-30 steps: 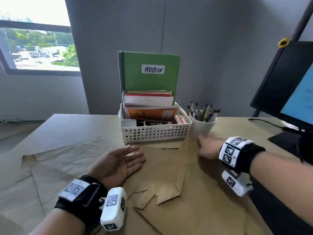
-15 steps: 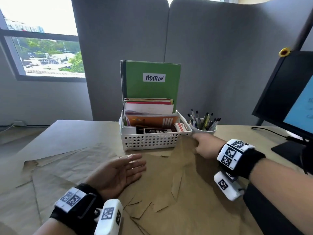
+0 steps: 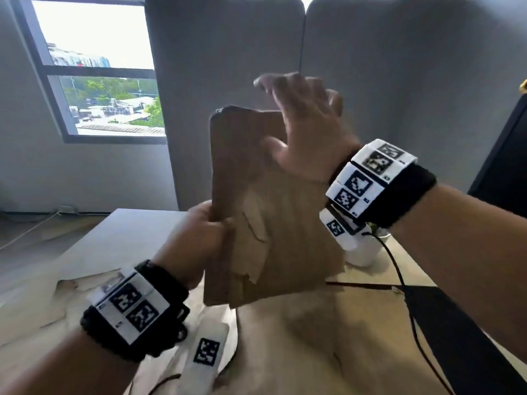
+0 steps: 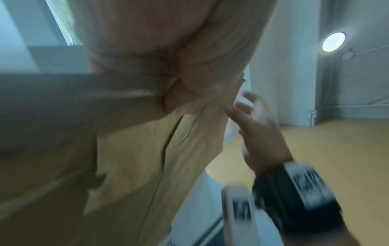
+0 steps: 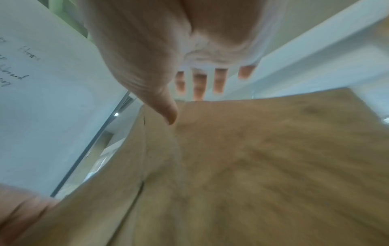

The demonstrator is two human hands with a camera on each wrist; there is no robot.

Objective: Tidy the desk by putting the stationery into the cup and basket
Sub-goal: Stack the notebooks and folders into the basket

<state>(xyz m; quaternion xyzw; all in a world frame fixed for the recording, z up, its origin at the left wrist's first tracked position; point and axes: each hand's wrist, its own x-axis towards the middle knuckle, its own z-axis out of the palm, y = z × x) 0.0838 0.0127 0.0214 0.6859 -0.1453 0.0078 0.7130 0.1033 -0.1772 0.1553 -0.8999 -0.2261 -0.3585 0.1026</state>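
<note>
You're lifting a sheet of brown kraft paper (image 3: 273, 223): matt, creased, torn along its lower edge, fibrous-looking in the right wrist view. More of the same paper (image 3: 299, 337) covers the desk (image 3: 128, 232), whose bare part looks smooth and matt. The cup (image 3: 363, 252) is white and glossy. The grey partition panels (image 3: 385, 95) look like felted cloth.

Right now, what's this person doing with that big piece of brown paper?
A person at a desk has a sheet of brown paper raised upright in front of them. The left hand grips its lower left edge, while the right hand is spread open with straight fingers against the paper's upper right part. More brown paper lies flat on the desk below. A white cup peeks out under the right wrist; the raised sheet hides whatever stands behind it.
</note>
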